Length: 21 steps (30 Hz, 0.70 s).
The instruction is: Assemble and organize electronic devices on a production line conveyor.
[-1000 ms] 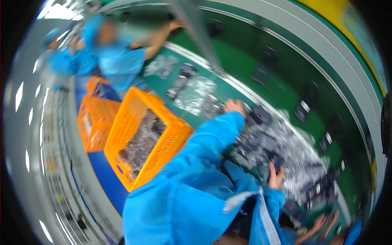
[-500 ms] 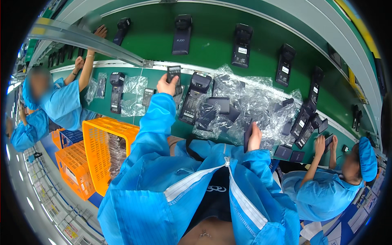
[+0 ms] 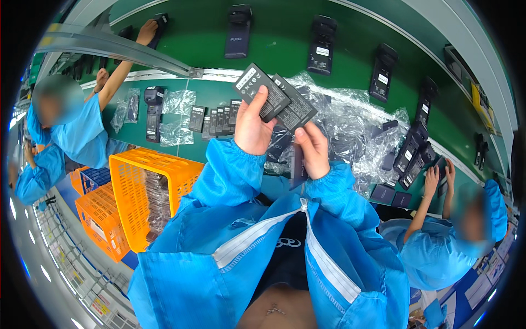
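In front of my chest, my left hand (image 3: 253, 127) is closed on a flat black battery (image 3: 261, 91) with white print, thumb across its face. A second black battery (image 3: 297, 105) overlaps its right side. My right hand (image 3: 315, 149) pinches that one near its lower corner and also holds a dark flat cover (image 3: 297, 167) upright against the palm. Behind the hands, on the green bench, are clear plastic bags (image 3: 339, 131) with dark covers inside. To the left stands a row of batteries (image 3: 219, 120), partly hidden by my left arm.
Several handheld terminals, one (image 3: 322, 46) among them, lie on the green far strip. Another terminal (image 3: 154, 112) lies on the bench at left. An orange crate (image 3: 129, 203) holding bagged items stands at my left. Co-workers sit on both sides, one reaching to a terminal, one handling a terminal.
My left hand has come right and turned, showing the battery faces. My right hand has moved up and left to meet it, the cover still in it. The left co-worker's hand has moved right.
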### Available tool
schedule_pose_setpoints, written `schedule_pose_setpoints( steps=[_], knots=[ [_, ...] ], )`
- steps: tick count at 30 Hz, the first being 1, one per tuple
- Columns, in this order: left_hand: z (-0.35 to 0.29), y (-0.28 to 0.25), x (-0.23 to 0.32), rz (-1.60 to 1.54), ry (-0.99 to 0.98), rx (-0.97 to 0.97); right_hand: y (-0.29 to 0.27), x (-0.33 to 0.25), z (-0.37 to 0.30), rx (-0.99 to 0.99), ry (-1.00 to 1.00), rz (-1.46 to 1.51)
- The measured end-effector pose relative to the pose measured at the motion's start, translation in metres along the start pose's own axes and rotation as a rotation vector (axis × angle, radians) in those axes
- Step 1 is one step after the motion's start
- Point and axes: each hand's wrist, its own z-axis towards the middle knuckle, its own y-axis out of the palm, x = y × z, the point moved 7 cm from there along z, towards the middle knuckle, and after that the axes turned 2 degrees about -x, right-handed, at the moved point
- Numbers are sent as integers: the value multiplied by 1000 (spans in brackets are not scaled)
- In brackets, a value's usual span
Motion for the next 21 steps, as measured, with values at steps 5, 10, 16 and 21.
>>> schedule_pose_setpoints(
  steps=[5, 10, 16, 21],
  knots=[
    [-14, 22, 0, 68, -32, -20, -14, -21, -11, 43, 49, 218],
    [-13, 37, -15, 17, -95, -187, -31, -37, -19, 145, 23, 211],
    [8, 27, -14, 133, 27, -73, -96, -29, -46, 363, -12, 169],
    [68, -6, -28, 240, -73, 58, -150, -20, -77, 518, -42, 94]
  ],
)
